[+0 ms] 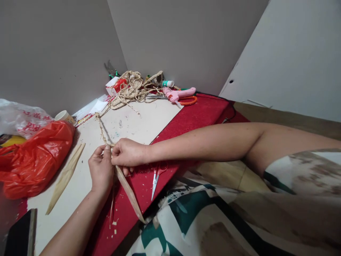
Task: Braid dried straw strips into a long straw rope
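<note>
A thin braided straw cord [101,128] runs from the back of the white board down to my two hands, which meet near the board's front edge. My left hand [101,167] pinches the cord's lower end between thumb and fingers. Right beside it, my right hand [129,153] is closed on the same straw work. From under the hands a long, flat dried husk strip [130,195] hangs toward the table edge, with thinner strands next to it. Another pale husk piece [65,179] lies on the board at the left.
Scissors [155,181] lie on the red cloth [197,121] by my right forearm. At the back are coiled braid [130,89], a pink glue gun [177,94] and pliers [112,69]. A red bag [39,160], paper cup [64,116] and dark phone [20,234] are left.
</note>
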Motion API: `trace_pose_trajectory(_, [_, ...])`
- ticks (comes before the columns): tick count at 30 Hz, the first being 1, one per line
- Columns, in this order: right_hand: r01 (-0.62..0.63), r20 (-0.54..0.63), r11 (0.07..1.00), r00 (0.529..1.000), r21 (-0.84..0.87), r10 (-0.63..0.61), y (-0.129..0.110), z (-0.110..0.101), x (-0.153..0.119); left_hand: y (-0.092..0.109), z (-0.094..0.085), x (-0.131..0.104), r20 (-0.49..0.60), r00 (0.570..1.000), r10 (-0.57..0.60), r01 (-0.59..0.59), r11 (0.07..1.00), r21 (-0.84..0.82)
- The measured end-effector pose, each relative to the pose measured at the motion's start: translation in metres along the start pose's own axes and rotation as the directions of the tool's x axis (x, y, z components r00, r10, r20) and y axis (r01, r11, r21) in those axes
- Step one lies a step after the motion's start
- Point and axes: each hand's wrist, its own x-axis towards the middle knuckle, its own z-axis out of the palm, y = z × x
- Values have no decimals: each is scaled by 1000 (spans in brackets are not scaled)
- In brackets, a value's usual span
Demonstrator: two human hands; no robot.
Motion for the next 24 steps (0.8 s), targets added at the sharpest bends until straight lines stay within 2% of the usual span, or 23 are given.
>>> trace_pose_trajectory(3, [27, -42, 999, 999, -38, -29, 2, 0, 1, 0, 0, 0, 14, 1000, 2, -2, 1000, -10])
trace_pose_trajectory(7, [54, -150, 997, 987, -57, -62, 5, -8, -2, 4, 1, -2, -9, 999, -52, 52, 998, -34])
trace_pose_trajectory(9, [128, -232, 990, 963, -54, -137, 5, -13, -8, 5, 2, -2, -16, 997, -71, 70, 997, -36])
trace_pose_trajectory(11, [239, -320, 970, 917, -37, -238, 4, -18, -16, 5, 1, -1, -21, 996, -82, 81, 996, -35])
trace_pose_trajectory(14, [351, -380, 928, 881, 125, -282, -3, -27, -31, 3, 1, 0, -21, 995, -94, 93, 995, -47])
trace_pose_trajectory(16, [378, -409, 878, 880, 295, -241, -16, -38, -43, 3, 0, 1, -37, 994, -98, 97, 995, -32])
trace_pose_trajectory(18, [413, -501, 822, 845, 391, -186, -35, -58, -57, 2, 0, 1, -66, 993, -99, 100, 995, 6])
trace_pose_trajectory(19, [447, -576, 806, 800, 388, -166, -46, -71, -66, 2, 0, 1, -76, 992, -99, 101, 995, 24])
trace_pose_trajectory(21, [571, -752, 761, 636, 307, -174, -71, -102, -86, 2, 0, 1, -82, 992, -101, 105, 993, 52])
trace_pose_trajectory(22, [617, -843, 761, 504, 200, -187, -83, -119, -97, 3, 0, 1, -81, 992, -100, 105, 993, 58])
trace_pose_trajectory(23, [654, -917, 756, 318, 28, -241, -93, -136, -107, 3, 0, 1, -81, 992, -99, 104, 993, 56])
trace_pose_trajectory(24, [659, -938, 746, 198, -89, -286, -103, -152, -117, 4, 0, 0, -81, 992, -99, 103, 993, 50])
